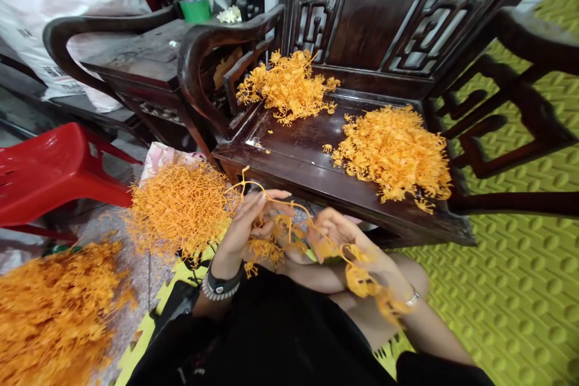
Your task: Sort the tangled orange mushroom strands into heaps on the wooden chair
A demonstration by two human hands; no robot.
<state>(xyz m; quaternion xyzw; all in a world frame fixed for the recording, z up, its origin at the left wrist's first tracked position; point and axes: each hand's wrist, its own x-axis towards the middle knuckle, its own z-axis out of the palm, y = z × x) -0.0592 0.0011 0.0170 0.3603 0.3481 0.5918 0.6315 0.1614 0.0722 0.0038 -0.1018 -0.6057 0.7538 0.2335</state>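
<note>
Dark carved wooden armchair [366, 18] bears two loose heaps of orange branching strands [393, 154] on its seat; before it, left hand [242, 232] and right hand [337, 235], close together, grip a tangled orange clump [266, 247]; larger orange heaps [49, 313] remain left of it.

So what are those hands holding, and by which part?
A tangled bunch of orange strands, by its middle: across the fingers of the left hand and the palm of the right hand; the exact grip is unclear.

Gap on dark wooden seat [289, 148] between orange piles [393, 154], carved armrest [199, 54] beside
</note>
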